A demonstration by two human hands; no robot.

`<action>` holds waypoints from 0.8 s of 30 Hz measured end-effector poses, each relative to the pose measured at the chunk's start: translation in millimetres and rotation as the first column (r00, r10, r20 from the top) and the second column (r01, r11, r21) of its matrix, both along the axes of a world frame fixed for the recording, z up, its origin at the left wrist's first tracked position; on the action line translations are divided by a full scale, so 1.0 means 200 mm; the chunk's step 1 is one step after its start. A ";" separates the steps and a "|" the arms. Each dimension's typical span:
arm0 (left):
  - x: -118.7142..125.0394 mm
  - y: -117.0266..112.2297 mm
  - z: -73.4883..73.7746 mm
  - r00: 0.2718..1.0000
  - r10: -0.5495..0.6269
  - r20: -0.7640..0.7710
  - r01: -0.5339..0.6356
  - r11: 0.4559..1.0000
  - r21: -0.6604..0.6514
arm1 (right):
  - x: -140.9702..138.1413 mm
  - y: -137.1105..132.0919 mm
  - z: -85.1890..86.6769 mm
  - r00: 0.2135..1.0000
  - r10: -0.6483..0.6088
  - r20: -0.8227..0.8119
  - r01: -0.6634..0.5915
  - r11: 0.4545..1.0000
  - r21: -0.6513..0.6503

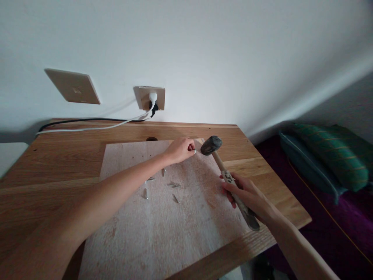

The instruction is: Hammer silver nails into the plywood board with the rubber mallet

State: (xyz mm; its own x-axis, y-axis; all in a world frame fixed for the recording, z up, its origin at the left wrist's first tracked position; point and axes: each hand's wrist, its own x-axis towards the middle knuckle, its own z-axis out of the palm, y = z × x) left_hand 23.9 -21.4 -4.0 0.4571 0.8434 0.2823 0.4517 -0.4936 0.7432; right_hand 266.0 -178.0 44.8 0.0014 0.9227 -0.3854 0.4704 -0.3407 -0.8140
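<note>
My right hand (243,191) is wrapped around the worn, taped handle of a mallet (211,145), its dark rounded head raised near the far right of a pale wooden board (131,237). Just left of the mallet head, my left hand (181,150) is closed in a pinch at the board's far edge. A small silvery nail (195,151) shows at its fingertips, mostly hidden by them. Several similar short, pointed metal pieces (175,198) lie scattered on the board below my left wrist. A few small dark holes (142,156) mark the board's far left part.
The board rests on a wooden desk (259,171) against a white wall. White and black cables (116,123) run along the desk's back to a wall socket (160,98). Cushions (329,155) lie on purple fabric (335,217) to the right.
</note>
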 end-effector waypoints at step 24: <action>0.00 -0.01 0.02 0.987 0.021 -0.162 -0.014 0.999 0.042 | -0.03 0.01 0.05 0.995 0.040 0.087 -0.046 0.997 0.070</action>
State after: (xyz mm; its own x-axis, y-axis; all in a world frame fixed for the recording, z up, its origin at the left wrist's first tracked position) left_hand 24.2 -23.6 0.5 0.4846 0.8412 0.2397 0.5735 -0.5125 0.6391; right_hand 259.3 -176.7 55.1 -0.0085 0.9478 -0.3188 0.5518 -0.2614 -0.7919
